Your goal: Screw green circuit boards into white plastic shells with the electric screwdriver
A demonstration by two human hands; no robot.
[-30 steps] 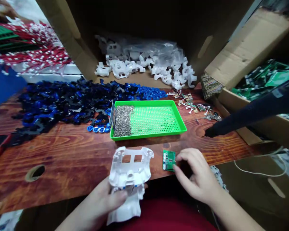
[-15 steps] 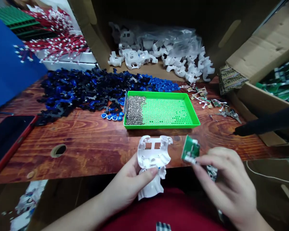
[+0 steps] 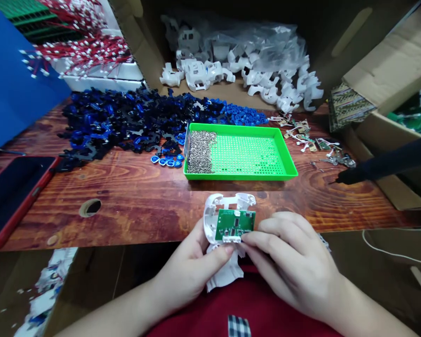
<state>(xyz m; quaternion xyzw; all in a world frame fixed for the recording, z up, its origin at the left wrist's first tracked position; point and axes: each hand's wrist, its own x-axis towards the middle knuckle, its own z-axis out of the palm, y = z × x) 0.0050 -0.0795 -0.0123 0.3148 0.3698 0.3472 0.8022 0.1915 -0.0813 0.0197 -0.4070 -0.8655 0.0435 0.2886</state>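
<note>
My left hand (image 3: 196, 260) is closed round a white plastic housing (image 3: 210, 220) at the table's front edge, thumb across its middle. Over the upper part of that housing lies a green circuit board (image 3: 234, 222) with dark chips and white connectors. My right hand (image 3: 287, 255) pinches the board's lower right corner between thumb and fingertips. The board overlaps the housing's opening; whether it is seated inside I cannot tell. Below my left thumb the housing's lower part hangs over the lap.
A green tray (image 3: 242, 177) of small screws stands behind my hands. Black and blue plastic parts (image 3: 126, 121) are heaped at the left, near a phone (image 3: 17, 196). White housings (image 3: 199, 75) fill a carton at the back. A dark screwdriver-like tool (image 3: 379, 164) juts in from the right.
My right hand has moved left with the circuit board, bringing it from beside the white housing to over its upper opening. The left hand still holds the housing. The view has shifted slightly.
</note>
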